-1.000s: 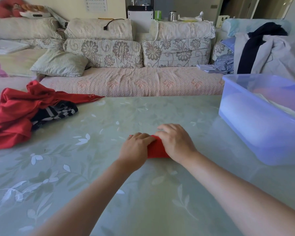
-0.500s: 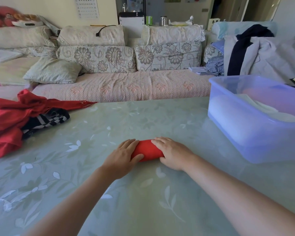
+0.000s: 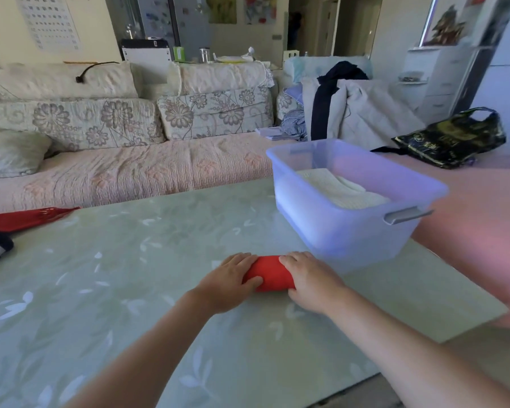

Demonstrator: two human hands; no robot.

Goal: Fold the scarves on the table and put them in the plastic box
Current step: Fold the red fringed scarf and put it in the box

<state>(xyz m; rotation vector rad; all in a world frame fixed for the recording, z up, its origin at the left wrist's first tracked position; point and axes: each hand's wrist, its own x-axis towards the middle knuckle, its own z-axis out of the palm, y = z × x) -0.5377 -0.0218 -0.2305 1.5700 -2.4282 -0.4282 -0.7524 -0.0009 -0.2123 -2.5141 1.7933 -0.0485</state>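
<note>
Gripping the scarf roll (image 3: 270, 276), left hand (image 3: 227, 285) and right hand (image 3: 312, 285) hold it crosswise.

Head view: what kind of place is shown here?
Most likely a home living room: a sofa with floral cushions, a pile of clothes, and a table holding a plastic box.

Two bare forearms and two bare hands are all that shows of the person above the pale green leaf-patterned table (image 3: 115, 304). The left hand (image 3: 227, 285) is over the table's middle and the right hand (image 3: 309, 282) is nearer the table's right edge, with both arms uncovered from wrist to frame edge
</note>
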